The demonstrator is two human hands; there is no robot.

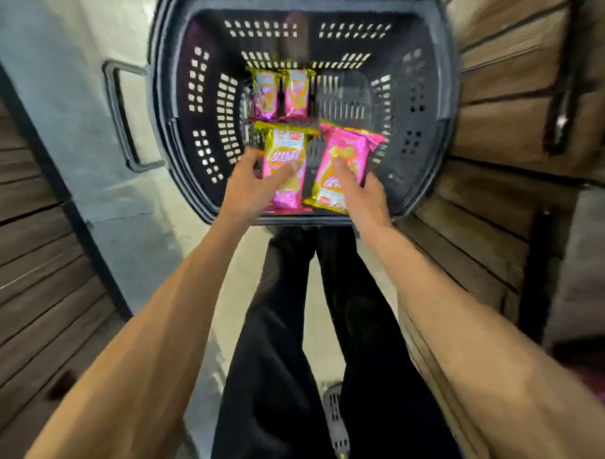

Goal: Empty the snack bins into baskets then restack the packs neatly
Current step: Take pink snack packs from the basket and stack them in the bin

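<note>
Head view, looking straight down, and the action is on two pink-and-gold snack packs at the near end of the basket [423, 98]. The left pack [284, 147] stands lengthwise with its gold end away from the person, and the left hand [251, 190] has it: thumb out on the pack's left edge, fingers [290, 169] curled across its face, pinching it between them. Just beside it, the right pack [351, 147] sits tilted, its top corner leaning toward the right wall, and the right hand [365, 199] grips its lower half, one of the fingers [340, 168] laid up the front, thumb at the right edge. Motion blur softens both hands, so the exact curl of the other fingers cannot be told. Further in, two far packs [265, 95] lie side by side, touching or nearly so, against the perforated bottom near the far wall. The basket itself is black plastic with rows of slots, and its handle [118, 112] is folded out to the left. It rests on a pale floor [84, 99]. Both bare forearms reach in from the lower corners, with black trousers [274, 333] between them. Dark wooden slats [28, 273] flank the left side and wooden crates [496, 119] the right.
</note>
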